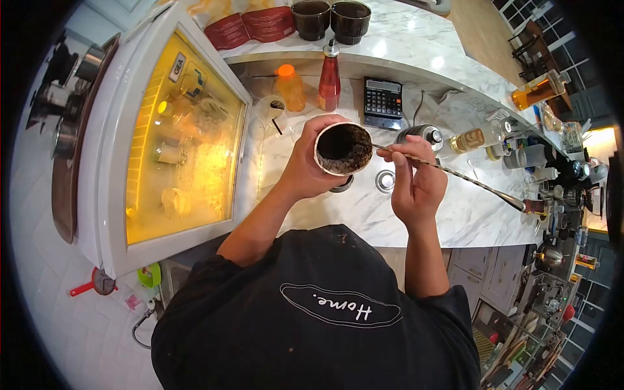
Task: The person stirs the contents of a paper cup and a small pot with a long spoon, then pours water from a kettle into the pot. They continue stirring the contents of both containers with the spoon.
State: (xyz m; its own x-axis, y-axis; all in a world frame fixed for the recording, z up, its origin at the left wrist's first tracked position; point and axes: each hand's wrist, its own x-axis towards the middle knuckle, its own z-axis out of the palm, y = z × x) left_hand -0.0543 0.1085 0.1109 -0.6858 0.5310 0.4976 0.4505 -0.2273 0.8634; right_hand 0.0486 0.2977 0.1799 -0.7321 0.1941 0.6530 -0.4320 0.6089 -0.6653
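A person stands at a tabletop (pixel 455 214), the left hand (pixel 305 166) wrapped around a cup (pixel 343 149) held above it and the right hand (pixel 416 179) just beside, gripping a long spoon (pixel 455 174) whose tip reaches the cup's rim. Behind the cup stand a sauce bottle (pixel 329 78) and a squeeze bottle (pixel 290 88), with a calculator (pixel 382 103) to their right. A display case (pixel 175 140) sits at the left. Two dark cups (pixel 331 19) rest on the raised ledge (pixel 416 45) beyond.
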